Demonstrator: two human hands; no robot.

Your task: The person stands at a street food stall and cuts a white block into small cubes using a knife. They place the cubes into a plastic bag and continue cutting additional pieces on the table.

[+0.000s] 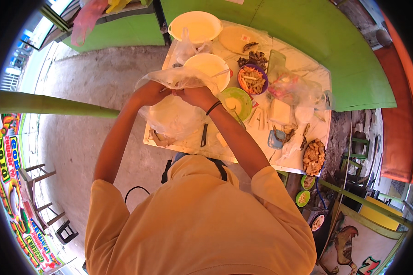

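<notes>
1. Both hands are up at the mouth of a big clear bag (176,121), knuckles nearly meeting. The left hand (151,93) pinches the rim, and the right hand (196,96) has it just beside that. There's a dark band (213,108) on the right wrist.
2. The bag hangs over the near left part of the worktop (298,54), looking puffed out and see-through. Something pale shows through it, but I can't tell if that's inside or behind.
3. Just past the hands there's a white tub (210,65), with a bigger pale basin (195,26) further back.
4. Right of the tub: a purple bowl (266,85) of orange and pale strips, then a green bowl (247,106) nearer the person with a spoon (235,110) in it.
5. A black handle (204,135) lies near the front edge, just right of the bag.
6. Further right, a white block (280,112) sits near a small blue thing (276,139). A heap of brown pieces (314,157) is at the near right corner.
</notes>
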